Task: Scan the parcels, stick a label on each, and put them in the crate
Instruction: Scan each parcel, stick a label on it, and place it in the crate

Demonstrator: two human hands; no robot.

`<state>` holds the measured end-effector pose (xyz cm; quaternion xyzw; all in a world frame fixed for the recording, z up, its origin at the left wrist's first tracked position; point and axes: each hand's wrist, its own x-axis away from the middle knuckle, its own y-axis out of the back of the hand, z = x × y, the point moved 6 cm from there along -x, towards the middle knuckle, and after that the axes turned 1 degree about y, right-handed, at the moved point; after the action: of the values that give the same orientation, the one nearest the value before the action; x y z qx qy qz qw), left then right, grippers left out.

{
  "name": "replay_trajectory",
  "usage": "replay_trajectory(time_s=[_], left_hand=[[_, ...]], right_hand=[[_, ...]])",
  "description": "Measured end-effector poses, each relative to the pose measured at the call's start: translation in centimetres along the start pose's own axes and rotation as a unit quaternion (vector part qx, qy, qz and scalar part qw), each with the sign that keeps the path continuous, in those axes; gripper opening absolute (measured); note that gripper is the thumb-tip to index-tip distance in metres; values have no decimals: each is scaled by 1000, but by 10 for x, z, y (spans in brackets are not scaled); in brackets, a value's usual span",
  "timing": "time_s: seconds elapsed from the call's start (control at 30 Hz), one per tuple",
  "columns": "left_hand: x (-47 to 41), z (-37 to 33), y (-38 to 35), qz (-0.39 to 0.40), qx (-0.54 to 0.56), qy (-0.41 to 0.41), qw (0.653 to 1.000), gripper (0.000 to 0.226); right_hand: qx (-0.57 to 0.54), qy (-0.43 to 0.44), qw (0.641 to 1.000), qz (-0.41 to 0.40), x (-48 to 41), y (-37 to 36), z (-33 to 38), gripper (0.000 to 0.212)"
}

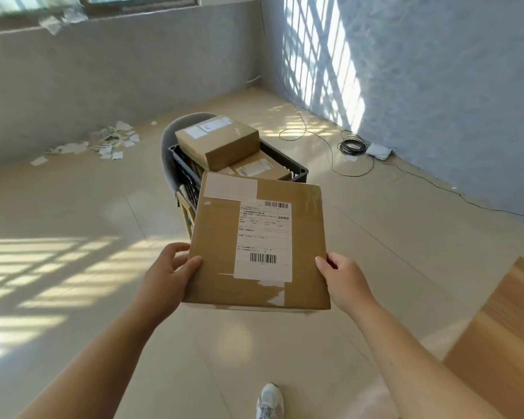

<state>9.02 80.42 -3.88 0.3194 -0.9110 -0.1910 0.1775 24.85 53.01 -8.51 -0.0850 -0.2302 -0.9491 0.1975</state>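
Parcel is gripped between left hand and right hand, before the crate.

A flat parcel is held in the middle of the view, the left hand on its near left edge and the right hand on its near right corner. A shipping label lies on its top face. Behind it, a crate rests on a chair, with two boxes in it: the upper box stacked on the lower box. Scattered papers lie on the floor far left by the wall. Coiled cable lies far right. A wooden tabletop sits at the near right. A shoe shows below.
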Motion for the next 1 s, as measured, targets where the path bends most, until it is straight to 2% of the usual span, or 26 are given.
replay_trajectory(time_s=[0.2, 0.4, 0.7, 0.83, 1.0], left_hand=[[-109, -35, -12, 12, -45, -5, 999, 37], [-198, -53, -40, 64, -102, -50, 991, 35], [-353, -65, -66, 152, -153, -107, 971, 47], [-426, -69, -75, 183, -229, -122, 948, 50], [-475, -67, -83, 205, -390, -178, 880, 50]], right_hand=[[35, -19, 999, -11, -93, -5, 37, 19], [75, -57, 995, -42, -154, -4, 53, 24], [45, -159, 981, -101, -229, -44, 65, 25], [-14, -224, 967, -118, -261, -77, 71, 26], [-39, -280, 946, -161, -277, -111, 76, 31]])
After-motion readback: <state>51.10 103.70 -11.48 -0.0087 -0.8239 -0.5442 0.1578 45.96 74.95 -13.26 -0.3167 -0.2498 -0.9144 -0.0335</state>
